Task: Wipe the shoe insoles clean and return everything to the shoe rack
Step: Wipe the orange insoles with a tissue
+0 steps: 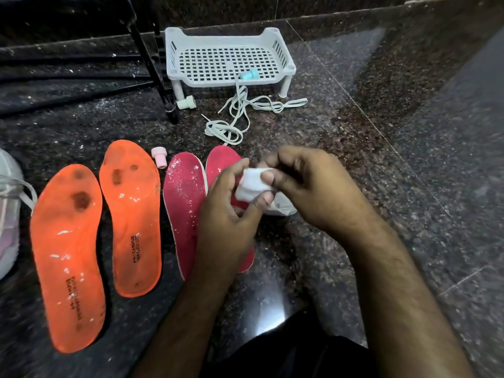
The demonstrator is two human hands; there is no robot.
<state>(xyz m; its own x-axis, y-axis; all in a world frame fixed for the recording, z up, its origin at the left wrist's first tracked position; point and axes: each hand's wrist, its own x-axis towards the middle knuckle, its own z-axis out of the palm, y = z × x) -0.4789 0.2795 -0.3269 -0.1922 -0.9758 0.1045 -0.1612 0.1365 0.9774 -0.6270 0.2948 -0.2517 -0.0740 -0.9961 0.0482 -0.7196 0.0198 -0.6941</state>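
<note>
nearest the camera, two bare forearms reach forward over a dark speckled stone floor [354, 132]. the left hand [229, 211] and the right hand [302, 186] meet above the floor, both pinching a small folded white wipe [252, 184]. the wipe sits between the two hands: the left thumb and fingers curl round its lower left side, the right thumb presses on its upper right edge with the right fingers curled over behind it. just under the hands a second bit of white material [282, 207] lies on the floor; what it is cannot be told.

left of the hands, four insoles lie side by side: two orange insoles [68, 255] [131, 214] and two red insoles [185, 208] [221, 162], the rightmost partly hidden by the left hand. a white shoe [8, 208] shows at the left edge.

beyond them a small pink cap [159, 156] stands near the insole tips, then loose white laces [237, 115], then a white plastic rack [229, 58] with a teal piece [251, 75] on its shelf.
</note>
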